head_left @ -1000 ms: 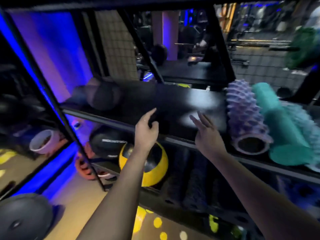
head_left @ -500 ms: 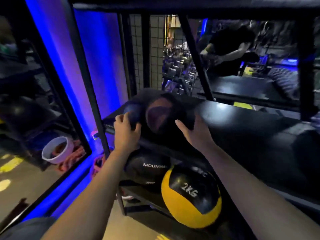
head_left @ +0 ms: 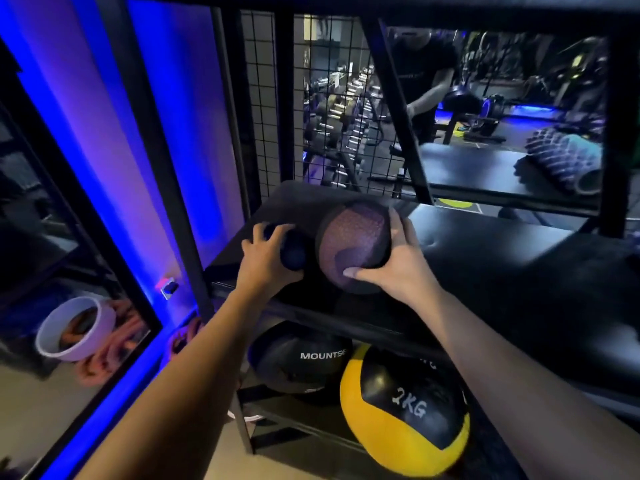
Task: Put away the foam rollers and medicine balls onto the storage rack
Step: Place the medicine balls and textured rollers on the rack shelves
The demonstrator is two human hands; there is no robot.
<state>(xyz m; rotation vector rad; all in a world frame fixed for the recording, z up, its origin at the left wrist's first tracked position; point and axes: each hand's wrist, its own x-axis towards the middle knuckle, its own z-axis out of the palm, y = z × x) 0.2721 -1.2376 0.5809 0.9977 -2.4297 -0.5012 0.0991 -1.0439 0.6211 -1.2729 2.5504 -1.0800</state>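
A dark purplish medicine ball (head_left: 353,244) sits at the left end of the black middle shelf (head_left: 485,271). My right hand (head_left: 391,265) grips it from the right, thumb across its front. Just left of it is a smaller dark blue ball (head_left: 292,254), and my left hand (head_left: 266,261) curls over that one. On the shelf below lie a black ball marked MOUNTSE (head_left: 301,362) and a yellow and black 2KG ball (head_left: 405,410). Knobbly foam rollers (head_left: 557,161) lie far right on the shelf behind.
Black rack uprights (head_left: 166,188) stand just left of my hands, with a wire grid panel (head_left: 263,109) behind. A mirror at the left reflects a white bucket (head_left: 72,327). A person in black (head_left: 426,74) stands beyond the rack near dumbbell rows.
My view swung left from the shelf's middle to its left end. Both hands reached the two balls and closed round them; my right hand now wraps further round the purplish ball.
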